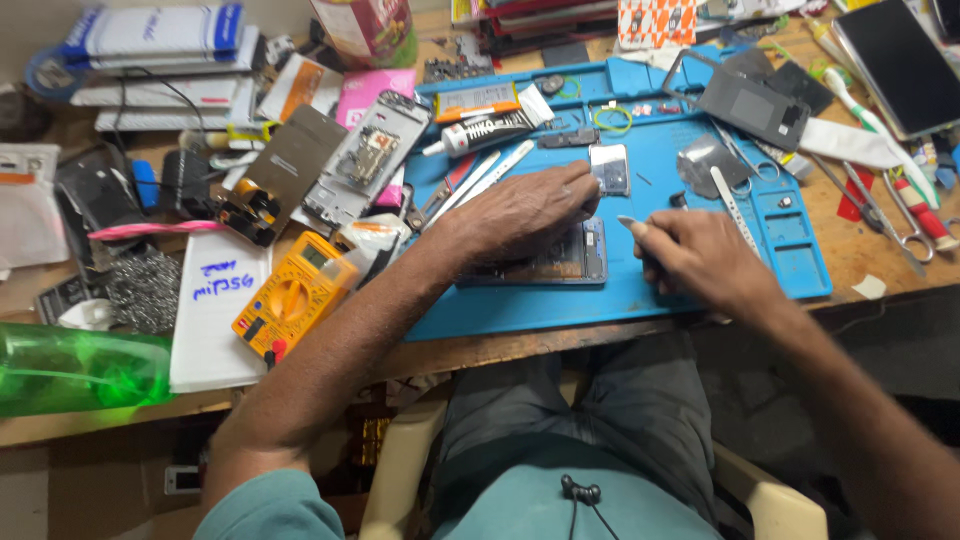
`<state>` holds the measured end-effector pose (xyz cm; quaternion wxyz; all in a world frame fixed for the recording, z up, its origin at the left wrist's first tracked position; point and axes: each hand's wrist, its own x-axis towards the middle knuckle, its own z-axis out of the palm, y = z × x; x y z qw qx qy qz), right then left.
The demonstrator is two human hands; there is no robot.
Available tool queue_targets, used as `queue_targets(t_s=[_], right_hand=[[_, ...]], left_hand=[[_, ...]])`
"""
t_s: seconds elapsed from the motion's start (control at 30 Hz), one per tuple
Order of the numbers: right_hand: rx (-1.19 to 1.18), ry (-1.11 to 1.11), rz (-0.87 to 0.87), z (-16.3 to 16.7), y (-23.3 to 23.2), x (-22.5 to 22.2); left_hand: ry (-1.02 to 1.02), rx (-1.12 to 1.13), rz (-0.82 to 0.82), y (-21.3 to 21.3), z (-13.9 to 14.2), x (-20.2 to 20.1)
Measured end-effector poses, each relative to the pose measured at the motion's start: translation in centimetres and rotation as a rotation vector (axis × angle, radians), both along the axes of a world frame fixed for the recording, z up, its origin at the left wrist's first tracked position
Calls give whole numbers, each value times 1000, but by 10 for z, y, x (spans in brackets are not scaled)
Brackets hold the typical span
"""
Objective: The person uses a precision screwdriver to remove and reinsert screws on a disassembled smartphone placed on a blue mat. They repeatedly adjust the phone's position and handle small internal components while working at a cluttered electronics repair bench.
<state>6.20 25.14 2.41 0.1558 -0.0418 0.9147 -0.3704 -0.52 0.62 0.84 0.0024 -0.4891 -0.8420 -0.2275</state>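
Note:
An opened phone body [570, 262] lies on the blue repair mat [520, 300] in front of me. My left hand [515, 212] rests on top of it, fingers curled down and pressing near its upper edge. A small silvery metal part [610, 168] lies just beyond the fingertips. My right hand [695, 258] is to the right of the phone, closed around a thin light-coloured pry tool [630, 224] whose tip points left toward the phone's upper right corner.
A yellow multimeter [290, 297], a green bottle [80, 372], another stripped phone frame [365, 160], a glue tube [480, 132], tweezers [735, 210], scissors [900, 225] and a dark tablet [900, 65] crowd the wooden bench. Boxes and packets fill the back left.

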Motion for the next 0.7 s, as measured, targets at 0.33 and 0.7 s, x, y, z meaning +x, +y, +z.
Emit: queue_targets(t_s=[0.33,0.7], right_hand=[[-166,465,-160,-39,-11,41],[-53,774,-80,-51,0,43]], left_hand=[[121,-51,196,-17,-8,-41],[96,18,240,-27,11,-34]])
